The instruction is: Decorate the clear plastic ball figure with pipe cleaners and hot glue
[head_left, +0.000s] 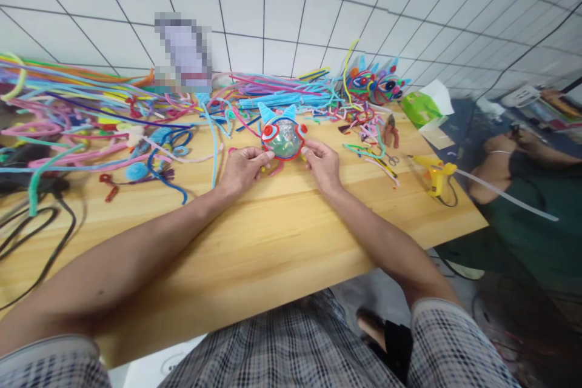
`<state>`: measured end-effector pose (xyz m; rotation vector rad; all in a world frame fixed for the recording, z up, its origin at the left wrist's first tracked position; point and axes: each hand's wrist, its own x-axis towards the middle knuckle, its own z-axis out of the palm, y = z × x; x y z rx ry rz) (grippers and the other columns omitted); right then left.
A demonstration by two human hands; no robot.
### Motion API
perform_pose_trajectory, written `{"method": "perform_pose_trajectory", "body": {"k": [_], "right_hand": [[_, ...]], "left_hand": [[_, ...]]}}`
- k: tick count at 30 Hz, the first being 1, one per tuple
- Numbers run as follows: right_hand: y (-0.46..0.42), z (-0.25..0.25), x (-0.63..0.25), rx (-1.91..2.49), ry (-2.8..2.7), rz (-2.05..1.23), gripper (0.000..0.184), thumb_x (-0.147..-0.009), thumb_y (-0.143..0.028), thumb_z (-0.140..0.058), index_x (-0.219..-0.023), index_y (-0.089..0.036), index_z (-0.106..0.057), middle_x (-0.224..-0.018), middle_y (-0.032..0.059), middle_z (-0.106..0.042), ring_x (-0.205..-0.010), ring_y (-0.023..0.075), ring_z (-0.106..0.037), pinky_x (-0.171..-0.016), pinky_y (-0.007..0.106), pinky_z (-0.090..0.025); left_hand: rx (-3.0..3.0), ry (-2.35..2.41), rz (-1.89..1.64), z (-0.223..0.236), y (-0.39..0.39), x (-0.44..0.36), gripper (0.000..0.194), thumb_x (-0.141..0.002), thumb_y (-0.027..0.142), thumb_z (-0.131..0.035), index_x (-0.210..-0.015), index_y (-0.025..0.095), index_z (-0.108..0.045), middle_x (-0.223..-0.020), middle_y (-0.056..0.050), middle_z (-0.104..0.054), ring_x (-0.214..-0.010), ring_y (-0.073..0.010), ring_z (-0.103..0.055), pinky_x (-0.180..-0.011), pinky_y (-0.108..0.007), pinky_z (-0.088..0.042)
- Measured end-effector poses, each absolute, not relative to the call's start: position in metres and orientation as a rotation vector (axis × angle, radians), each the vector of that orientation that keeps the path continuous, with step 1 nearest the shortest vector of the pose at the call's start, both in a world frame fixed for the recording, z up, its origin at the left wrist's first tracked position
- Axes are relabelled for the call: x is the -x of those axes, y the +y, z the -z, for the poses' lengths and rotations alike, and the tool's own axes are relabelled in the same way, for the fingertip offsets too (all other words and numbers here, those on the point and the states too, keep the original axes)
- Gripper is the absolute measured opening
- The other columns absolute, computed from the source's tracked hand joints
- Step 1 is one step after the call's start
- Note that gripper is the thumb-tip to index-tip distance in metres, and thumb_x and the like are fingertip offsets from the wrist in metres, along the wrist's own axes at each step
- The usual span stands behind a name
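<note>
Between my hands is a clear round ball figure (285, 138) with blue pipe-cleaner ears, red and white round eyes and a red rim. My left hand (245, 168) pinches its lower left edge between thumb and fingers. On the opposite side, the fingers of my right hand (322, 163) are closed on its right edge. Pink and yellow bits show under the ball, partly hidden by my left fingers. Just behind it, a bundle of blue pipe cleaners (286, 97) lies along the wall.
Tangled pipe cleaners (91, 115) cover the table's left side. At right lie a yellow glue gun (437, 174) with a long glue stick, pliers (391, 132) and scissors (391, 160). Two finished-looking figures (375, 82) stand near a green packet (421, 108). Another person's arms (500, 163) show at far right.
</note>
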<state>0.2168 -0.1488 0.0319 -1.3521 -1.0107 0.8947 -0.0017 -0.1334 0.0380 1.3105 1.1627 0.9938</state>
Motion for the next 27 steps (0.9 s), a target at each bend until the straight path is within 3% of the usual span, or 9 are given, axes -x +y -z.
{"method": "perform_pose_trajectory", "body": {"k": [9, 13, 18, 23, 27], "right_hand": [[-0.150, -0.030, -0.217, 1.358, -1.053, -0.874, 0.041, -0.075, -0.052, -0.080, -0.102, -0.021, -0.079, -0.082, -0.0001, -0.077, -0.062, 0.0124, -0.058, -0.055, 0.027, -0.047], [-0.156, -0.036, -0.221, 1.386, -1.117, -0.817, 0.032, -0.083, -0.055, -0.072, -0.084, -0.022, -0.072, -0.074, -0.0015, -0.070, -0.059, 0.0120, -0.052, -0.056, 0.027, -0.042], [-0.160, -0.050, -0.247, 1.690, -1.459, -0.552, 0.039, -0.092, -0.050, -0.065, -0.064, -0.024, -0.060, -0.058, -0.0042, -0.054, -0.060, 0.0143, -0.049, -0.061, 0.030, -0.035], [-0.165, -0.069, -0.266, 1.907, -1.662, -0.064, 0.025, -0.094, -0.039, -0.070, -0.074, -0.024, -0.071, -0.073, 0.0017, -0.074, -0.071, 0.0202, -0.064, -0.070, 0.032, -0.039], [-0.181, -0.082, -0.255, 1.812, -1.854, -0.074, 0.022, -0.099, -0.043, -0.073, -0.093, -0.024, -0.080, -0.081, 0.0035, -0.080, -0.077, 0.0216, -0.071, -0.075, 0.033, -0.046]], "left_hand": [[-1.302, 1.169, -0.991, -0.042, -0.135, 0.000, 0.040, -0.083, 0.053, -0.084, -0.070, 0.018, -0.068, -0.051, 0.003, -0.057, -0.041, -0.0081, -0.042, -0.043, -0.025, -0.028], [-1.333, 1.159, -0.980, -0.047, -0.138, 0.000, 0.041, -0.085, 0.053, -0.083, -0.069, 0.019, -0.067, -0.047, 0.004, -0.053, -0.042, -0.0090, -0.042, -0.044, -0.025, -0.028], [-1.466, 1.233, -0.999, -0.055, -0.143, 0.003, 0.060, -0.089, 0.063, -0.077, -0.052, 0.020, -0.056, -0.043, 0.005, -0.041, -0.042, -0.0073, -0.031, -0.045, -0.026, -0.020], [-1.495, 1.243, -1.216, -0.063, -0.152, 0.004, 0.073, -0.093, 0.071, -0.068, -0.047, 0.021, -0.041, -0.046, 0.005, -0.030, -0.046, -0.0077, -0.026, -0.047, -0.027, -0.019], [-1.601, 1.148, -1.176, -0.063, -0.162, 0.000, 0.069, -0.094, 0.065, -0.066, -0.049, 0.021, -0.037, -0.048, 0.005, -0.029, -0.048, -0.0079, -0.024, -0.048, -0.027, -0.016]]}}
